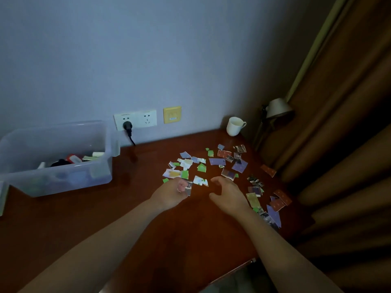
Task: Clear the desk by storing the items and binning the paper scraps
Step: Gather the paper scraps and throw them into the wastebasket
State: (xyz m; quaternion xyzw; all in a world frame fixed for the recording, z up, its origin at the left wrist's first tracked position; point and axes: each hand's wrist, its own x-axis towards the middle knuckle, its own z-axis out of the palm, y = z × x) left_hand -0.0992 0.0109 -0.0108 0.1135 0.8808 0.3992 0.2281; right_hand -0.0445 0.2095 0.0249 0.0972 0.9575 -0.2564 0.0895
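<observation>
Desk (148, 218), seemingly wood: clear box (63, 178), white mug (234, 126), scattered paper scraps (215, 161).

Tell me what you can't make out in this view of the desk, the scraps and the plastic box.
Head view, dim light:
- Storage box contents: frosted wall blurs all but a few tops.
- Left hand: curled fingers hide how many paper scraps it grips.
- Right hand: its back hides whether it holds anything.
- Print on the scraps: too small.
- A bin: none in frame.

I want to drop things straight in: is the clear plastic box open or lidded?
Open. The clear plastic box has no lid on top; items inside show over its bare rim.
</observation>
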